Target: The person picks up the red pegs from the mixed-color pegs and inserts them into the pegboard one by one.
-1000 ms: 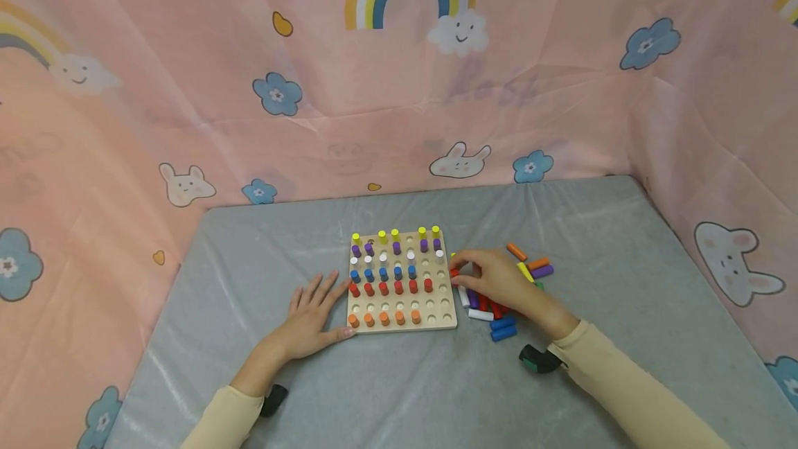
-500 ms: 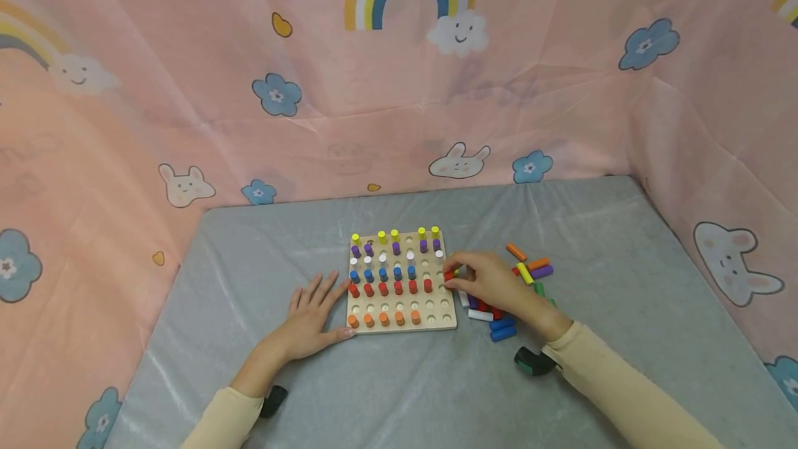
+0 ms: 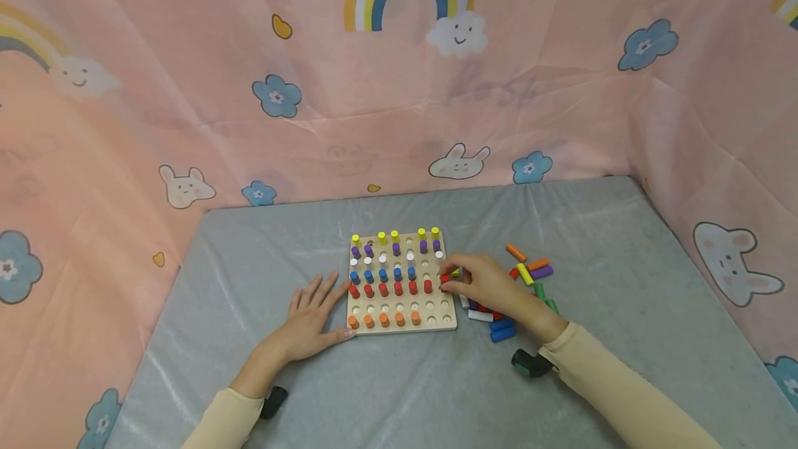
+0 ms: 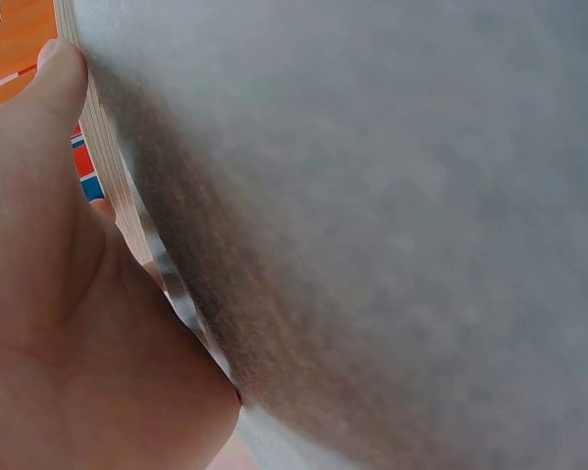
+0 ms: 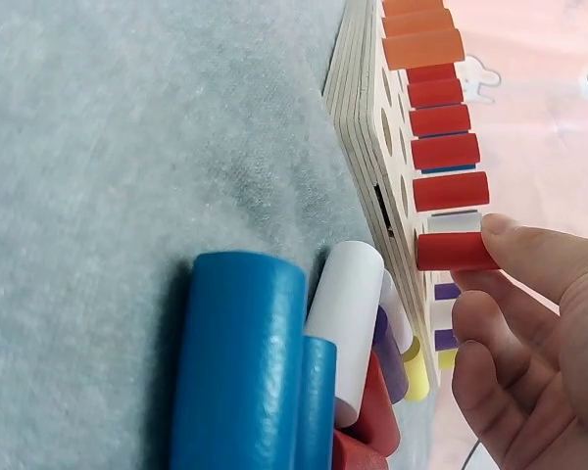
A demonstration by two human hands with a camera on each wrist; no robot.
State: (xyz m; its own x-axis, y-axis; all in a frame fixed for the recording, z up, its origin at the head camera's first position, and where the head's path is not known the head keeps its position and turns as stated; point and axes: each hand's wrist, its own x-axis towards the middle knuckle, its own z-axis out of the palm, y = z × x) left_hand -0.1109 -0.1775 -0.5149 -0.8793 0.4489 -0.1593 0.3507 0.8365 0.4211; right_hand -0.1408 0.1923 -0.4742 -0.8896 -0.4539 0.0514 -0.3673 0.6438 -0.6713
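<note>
A wooden pegboard lies on the table with rows of upright yellow, purple, white, blue, red and orange pegs. My right hand pinches a red peg between thumb and fingers. That peg stands at the right end of the red row, its lower end right at the board's face in the right wrist view. My left hand lies spread at the board's left side. Its thumb touches the front left corner beside the orange pegs.
Loose pegs lie right of the board, partly under my right hand: blue pegs, a white peg, green, yellow, purple and orange ones farther back. A grey cloth covers the table. Behind hangs a pink printed curtain.
My right hand has moved left with the red peg, from beside the board's edge to over the end of the red row. My left hand has stayed put.
</note>
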